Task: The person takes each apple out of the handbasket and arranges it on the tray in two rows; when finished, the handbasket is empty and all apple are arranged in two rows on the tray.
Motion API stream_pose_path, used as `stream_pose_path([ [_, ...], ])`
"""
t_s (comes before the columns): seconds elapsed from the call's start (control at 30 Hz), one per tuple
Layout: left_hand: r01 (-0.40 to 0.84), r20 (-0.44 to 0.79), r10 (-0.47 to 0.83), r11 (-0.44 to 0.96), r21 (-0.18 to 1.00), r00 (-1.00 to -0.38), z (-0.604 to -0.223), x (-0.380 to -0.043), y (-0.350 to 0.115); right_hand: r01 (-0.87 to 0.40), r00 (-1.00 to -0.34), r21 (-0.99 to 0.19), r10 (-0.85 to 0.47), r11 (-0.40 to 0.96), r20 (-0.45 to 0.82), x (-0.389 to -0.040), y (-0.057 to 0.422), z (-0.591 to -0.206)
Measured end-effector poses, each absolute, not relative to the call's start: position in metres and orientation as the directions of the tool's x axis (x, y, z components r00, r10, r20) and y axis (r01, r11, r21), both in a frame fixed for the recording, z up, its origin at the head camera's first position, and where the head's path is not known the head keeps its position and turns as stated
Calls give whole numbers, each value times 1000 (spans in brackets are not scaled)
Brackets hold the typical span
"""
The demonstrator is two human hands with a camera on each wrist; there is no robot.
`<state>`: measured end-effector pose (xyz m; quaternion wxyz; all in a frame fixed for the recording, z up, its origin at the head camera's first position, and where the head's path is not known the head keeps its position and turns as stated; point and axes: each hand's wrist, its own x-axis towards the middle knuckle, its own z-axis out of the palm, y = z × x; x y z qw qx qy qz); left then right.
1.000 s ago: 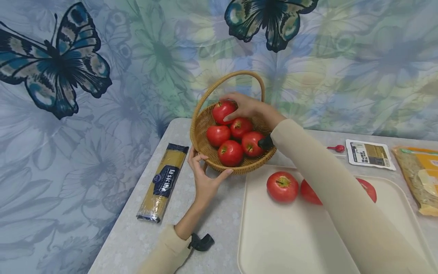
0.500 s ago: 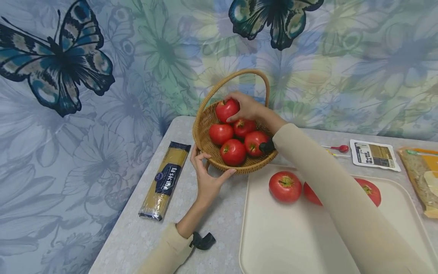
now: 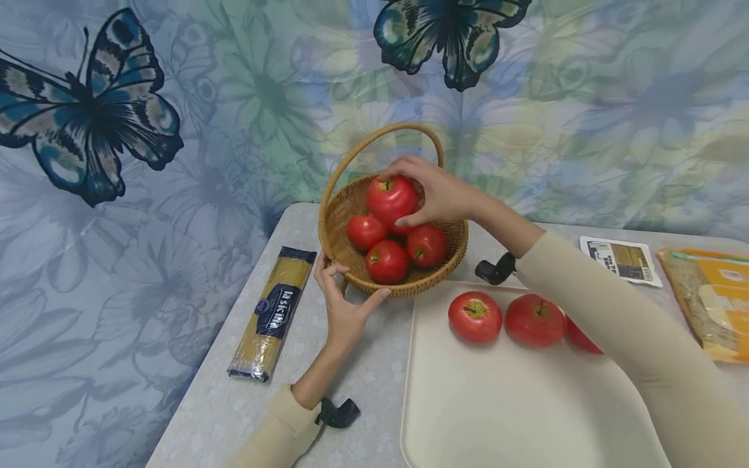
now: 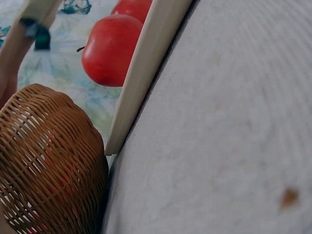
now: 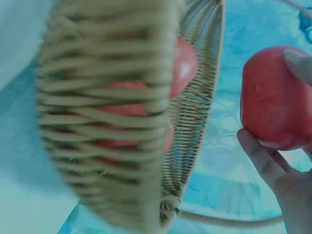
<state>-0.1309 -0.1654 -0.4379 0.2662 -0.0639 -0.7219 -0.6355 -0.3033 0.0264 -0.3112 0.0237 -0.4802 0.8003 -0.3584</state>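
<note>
- One red apple [image 3: 393, 200] is in the right hand [image 3: 445, 190], fingers and thumb clamped round it; the right wrist view shows it apart from the basket and its contents.
- The wicker basket [image 3: 404, 290] is near the table's far edge, right of the far left corner, its mouth tilted toward the person.
- The left hand [image 3: 344, 315] grips its near left rim, thumb in front, fingers round the side.
- At least three more apples lie inside, one lowest [image 3: 387, 262] by the near rim.
- Just beside the basket is the far left corner of a cream tray [image 3: 468, 416]; along the tray's far edge sit three larger apples [image 3: 475, 318], the rightmost partly behind the sleeve [image 3: 620, 331].
- A pasta pack [image 3: 274, 312] lies along the left edge of the table [image 3: 377, 370].
- Beyond the tray's far edge lies a white-bordered pouch [image 3: 621, 260]; past its far right corner, an orange bag [image 3: 710, 299].
</note>
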Motion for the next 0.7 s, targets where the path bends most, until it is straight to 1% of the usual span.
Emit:
stream_pose_path([
  [0.07,427,460,-249,179,886,-852,-439,-131,-165,-748,-532,-612,-784,257,320,-290,45,-312],
  [0.17,427,458,-254,170,888,-852,-441,-131,-164,-709,-564,-655,-767,261,305,-270,78,-316],
  [0.3,420,451,-257,168,892,-855,-444,-130,-162,-650,-638,-679,-730,341,244,-246,131,-328],
  [0.43,407,440,-260,171,897,-860,-448,-129,-162,-604,-716,-665,-666,438,212,-222,185,-345],
  [0.57,396,429,-256,172,902,-866,-447,-130,-161,-538,-816,-616,-539,575,210,-193,238,-355],
  [0.7,395,427,-257,168,903,-867,-444,-134,-159,-475,-875,-588,-423,655,236,-168,289,-363],
])
